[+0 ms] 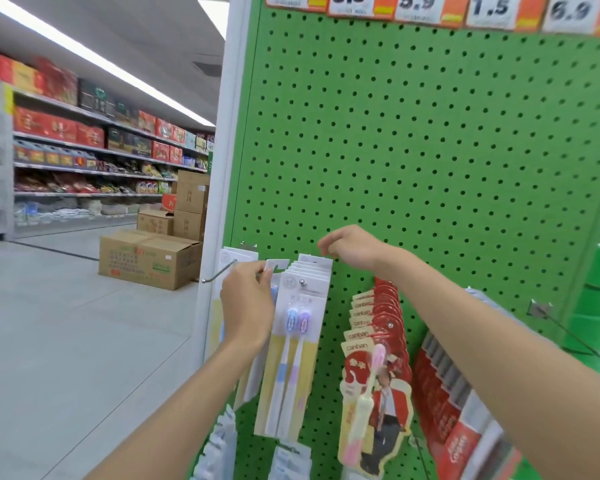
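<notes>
On a green pegboard [430,150] hangs a stack of white-and-yellow toothbrush packs [297,341], each with a blue and a purple brush. My left hand [246,303] pinches the top tab of one such pack [276,265] beside a bare metal hook [219,273] at the board's left edge. My right hand [352,249] hovers with loosely curled fingers just above the top of the hanging stack; whether it touches a pack cannot be told.
Red toothbrush packs [378,358] and red boxed items [454,410] hang to the right, with an empty hook [568,332] beyond. Price tags [492,10] line the top. Cardboard boxes [146,258] stand on the aisle floor at left, before stocked shelves [84,150].
</notes>
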`<state>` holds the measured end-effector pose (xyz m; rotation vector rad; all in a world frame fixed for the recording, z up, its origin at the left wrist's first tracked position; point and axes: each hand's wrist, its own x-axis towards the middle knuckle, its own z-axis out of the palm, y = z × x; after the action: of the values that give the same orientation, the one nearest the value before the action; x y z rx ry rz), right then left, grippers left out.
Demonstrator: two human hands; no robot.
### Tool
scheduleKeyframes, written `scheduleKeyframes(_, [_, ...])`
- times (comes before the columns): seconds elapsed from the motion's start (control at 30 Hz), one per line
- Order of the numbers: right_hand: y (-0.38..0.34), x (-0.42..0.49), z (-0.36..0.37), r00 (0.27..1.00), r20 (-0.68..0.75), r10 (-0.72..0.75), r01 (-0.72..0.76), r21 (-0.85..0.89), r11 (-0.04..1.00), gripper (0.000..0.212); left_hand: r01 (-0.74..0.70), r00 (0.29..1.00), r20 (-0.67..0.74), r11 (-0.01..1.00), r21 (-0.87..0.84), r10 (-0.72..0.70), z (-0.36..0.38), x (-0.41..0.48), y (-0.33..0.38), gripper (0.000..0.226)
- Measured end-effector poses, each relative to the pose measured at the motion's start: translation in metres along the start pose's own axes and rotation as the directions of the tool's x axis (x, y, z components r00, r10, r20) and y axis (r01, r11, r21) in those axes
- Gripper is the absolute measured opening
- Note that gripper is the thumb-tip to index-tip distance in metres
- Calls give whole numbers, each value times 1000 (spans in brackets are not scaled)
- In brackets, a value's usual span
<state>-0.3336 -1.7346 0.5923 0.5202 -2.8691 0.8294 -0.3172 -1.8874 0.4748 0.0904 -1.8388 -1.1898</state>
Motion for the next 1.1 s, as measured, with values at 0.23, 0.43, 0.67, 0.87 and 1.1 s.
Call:
scheduleKeyframes(0.23, [13, 15, 10, 991, 131, -2, 0, 14, 1000, 34, 69, 995, 76, 995, -71, -64, 17, 14, 5, 22])
scheduleKeyframes(0.43, [24, 18, 12, 989, 144, -33, 15, 125, 992, 24, 166, 969, 202, 978, -127, -139, 24, 27, 1, 17])
scheduleKeyframes(0.67, [30, 23, 14, 993, 108, -41, 22, 167, 986, 21, 338, 896, 376, 911, -238, -235, 20, 40, 1, 24])
scheduleKeyframes(0.87, [34, 21, 12, 995, 97, -27, 5, 220, 975, 15, 357, 858, 477, 889, -287, -191, 20, 45, 0, 17])
scheduleKeyframes(1.1, [41, 26, 4, 998, 13, -55, 54, 48, 997, 24, 399, 692, 715, 878, -265, -99, 19, 50, 13, 17])
